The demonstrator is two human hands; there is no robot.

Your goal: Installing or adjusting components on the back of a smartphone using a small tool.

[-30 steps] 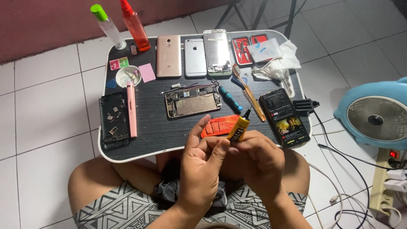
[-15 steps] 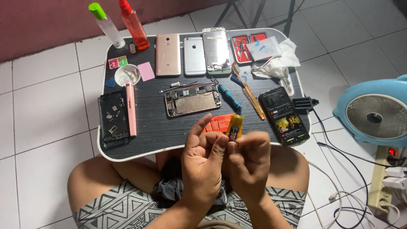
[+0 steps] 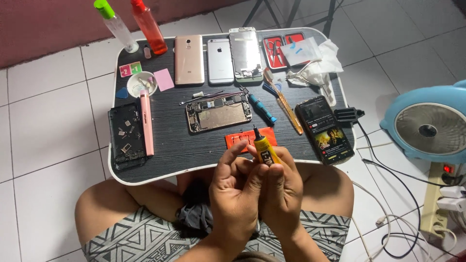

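A small yellow glue tube (image 3: 265, 149) with a black nozzle stands upright in my right hand (image 3: 284, 189), pinched between thumb and fingers. My left hand (image 3: 236, 189) presses against the right one just below the tube, thumb raised beside it. Both hands hover over the near edge of a dark lap table (image 3: 170, 145). Right behind the tube lies an orange flat piece (image 3: 242, 138). Farther back sits an opened phone body (image 3: 218, 112) with its insides showing.
The table also carries three phones (image 3: 217, 59) in a row, a clear bottle (image 3: 114, 25), a red bottle (image 3: 148, 25), a pink stick (image 3: 146, 122), a black back cover (image 3: 127, 135), a blue screwdriver (image 3: 261, 108), a lit phone (image 3: 324, 129) and crumpled tissue (image 3: 313, 60). A blue fan (image 3: 427, 126) and power strip (image 3: 444, 199) stand right.
The glue tube has turned from lying slanted over the orange piece to standing upright. Both hands drew closer together and slightly toward me.
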